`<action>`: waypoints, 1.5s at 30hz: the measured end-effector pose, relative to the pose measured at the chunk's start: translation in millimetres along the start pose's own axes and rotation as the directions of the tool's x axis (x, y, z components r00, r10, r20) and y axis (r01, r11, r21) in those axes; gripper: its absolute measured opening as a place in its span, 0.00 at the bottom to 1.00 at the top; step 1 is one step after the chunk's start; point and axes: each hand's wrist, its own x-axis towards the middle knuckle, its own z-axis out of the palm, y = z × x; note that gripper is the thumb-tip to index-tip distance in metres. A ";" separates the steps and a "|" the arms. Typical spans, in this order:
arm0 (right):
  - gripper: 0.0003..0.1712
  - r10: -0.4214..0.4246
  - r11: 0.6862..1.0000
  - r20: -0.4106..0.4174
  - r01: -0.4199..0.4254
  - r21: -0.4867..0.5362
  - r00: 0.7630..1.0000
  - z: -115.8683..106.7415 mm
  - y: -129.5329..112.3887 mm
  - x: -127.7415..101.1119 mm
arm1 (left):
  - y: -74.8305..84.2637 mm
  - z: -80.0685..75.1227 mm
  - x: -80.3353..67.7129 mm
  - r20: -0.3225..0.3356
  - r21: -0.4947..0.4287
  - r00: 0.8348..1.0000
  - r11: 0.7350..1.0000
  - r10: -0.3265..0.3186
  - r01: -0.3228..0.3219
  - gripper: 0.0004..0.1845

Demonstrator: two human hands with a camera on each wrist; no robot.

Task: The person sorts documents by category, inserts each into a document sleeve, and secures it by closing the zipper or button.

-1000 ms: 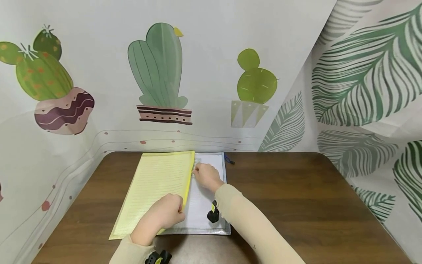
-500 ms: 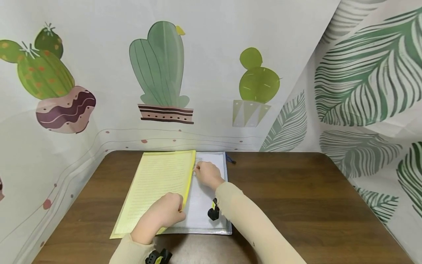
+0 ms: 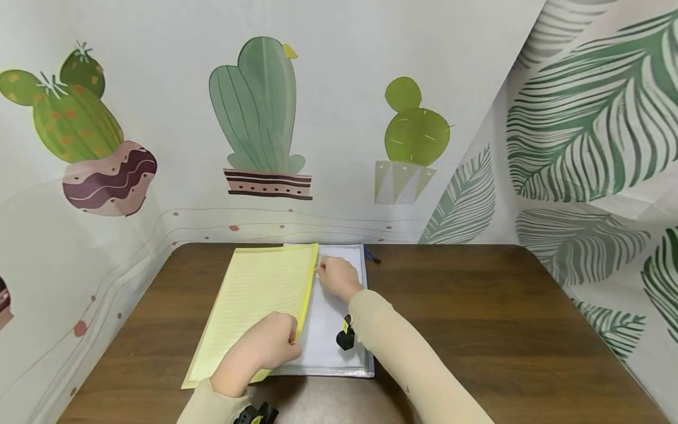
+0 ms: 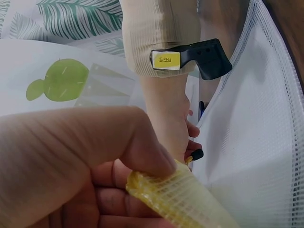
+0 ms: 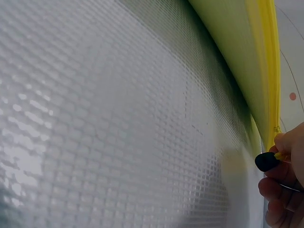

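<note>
The yellow mesh pouch (image 3: 259,300) lies on the white mesh pouch (image 3: 333,330) on the surface (image 3: 477,318); the left hand (image 3: 265,347) pinches its near zipper edge; the right hand (image 3: 339,277) pinches the zipper pull (image 5: 267,161) near the far end; zipping looks barely begun or nearly finished; I cannot tell which.

The scene is viewed by the head camera from above and behind, facing forward and down across the wooden table (image 3: 477,306) toward the cactus-print backdrop (image 3: 318,118). The yellow mesh pouch (image 4: 180,199) is seen at very close range by the left wrist camera. The white mesh pouch (image 5: 118,123) is skimmed by the right wrist camera. Both pouches are shared by all three views.
</note>
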 end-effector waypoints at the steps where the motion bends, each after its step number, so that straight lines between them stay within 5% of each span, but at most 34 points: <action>1: 0.11 0.002 1.000 -0.004 -0.002 -0.002 1.000 -0.3 0.5 -0.1 | 0.2 -0.3 -0.3 0.003 0.000 1.000 1.000 0.000 0.000 0.14; 45: 0.12 0.069 0.998 -0.029 -0.069 0.013 0.997 -13.0 12.6 4.6 | 12.7 -2.7 -8.4 0.044 -0.039 0.991 0.991 0.127 -0.125 0.16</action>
